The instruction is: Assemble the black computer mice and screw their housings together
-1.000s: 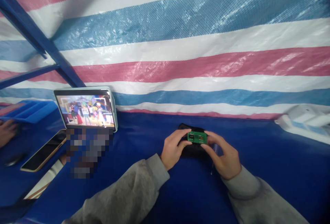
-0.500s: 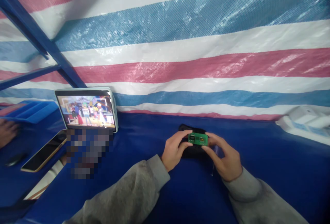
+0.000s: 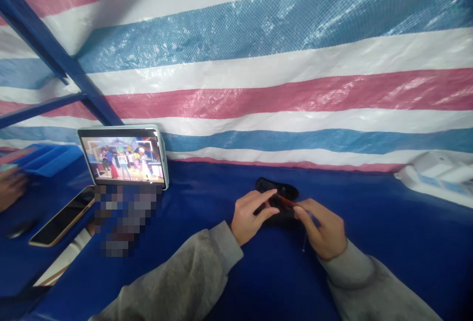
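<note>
Two-handed over the dark blue table (image 3: 273,271), in grey sleeves. Pinches a narrow reddish piece (image 3: 287,202) by its right end between thumb and fingers of the right hand (image 3: 325,230); in front of and partly over a black object (image 3: 279,185) on the table. Holds the left hand (image 3: 248,215) at the other end, with a loose grip, thumb and forefinger parted; cannot tell whether touching the piece. Below the right hand, a thin strand (image 3: 304,244), too fine to make out. To the left, a tablet (image 3: 123,158), propped up with a lit, colourful screen; near it, a phone (image 3: 62,216) lying flat, just beside a pixelated patch. Farther left, a blue tray (image 3: 55,160) and, at the edge, another person's blurred hand (image 3: 11,188). At far right, a white object (image 3: 439,173); behind everything, a striped sheet (image 3: 258,74) in blue, white and red.
</note>
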Demonstrator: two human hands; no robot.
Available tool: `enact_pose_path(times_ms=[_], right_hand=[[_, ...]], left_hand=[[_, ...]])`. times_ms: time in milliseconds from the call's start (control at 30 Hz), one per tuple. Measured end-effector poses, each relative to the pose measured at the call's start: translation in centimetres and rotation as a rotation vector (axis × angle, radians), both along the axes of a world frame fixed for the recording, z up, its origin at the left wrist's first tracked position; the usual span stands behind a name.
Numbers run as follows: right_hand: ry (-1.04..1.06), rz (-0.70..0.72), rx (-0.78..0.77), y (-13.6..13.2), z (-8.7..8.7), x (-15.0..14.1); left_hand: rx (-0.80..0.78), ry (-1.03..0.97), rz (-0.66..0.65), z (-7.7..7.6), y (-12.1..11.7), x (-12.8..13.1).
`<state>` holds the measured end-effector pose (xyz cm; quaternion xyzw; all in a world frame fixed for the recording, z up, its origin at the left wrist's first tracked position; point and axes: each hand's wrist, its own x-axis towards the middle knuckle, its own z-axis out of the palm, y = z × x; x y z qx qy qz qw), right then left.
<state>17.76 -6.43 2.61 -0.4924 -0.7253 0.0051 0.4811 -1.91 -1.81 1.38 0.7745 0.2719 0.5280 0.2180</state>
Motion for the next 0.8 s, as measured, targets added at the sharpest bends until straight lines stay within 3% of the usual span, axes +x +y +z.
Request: enact_pose_path(times_ms=[100, 233, 333, 800], right_hand=[[-0.019, -0.01, 0.012, -0.1, 0.1, 0.0], [-0.015, 0.023, -0.01, 0.0, -0.1, 0.0], [-0.025, 0.063, -0.056, 0.2, -0.4, 0.0], [-0.066, -0.04, 0.006, 0.6, -0.7, 0.7]], left_hand=[[0.056, 0.021, 0.013, 0.2, 0.2, 0.0], [0.306, 0.163, -0.04, 0.7, 0.5, -0.5], [0.4, 0.251, -0.044, 0.8, 0.7, -0.9], [0.3, 0.433, -0.066, -0.9, 1.2, -2.0]])
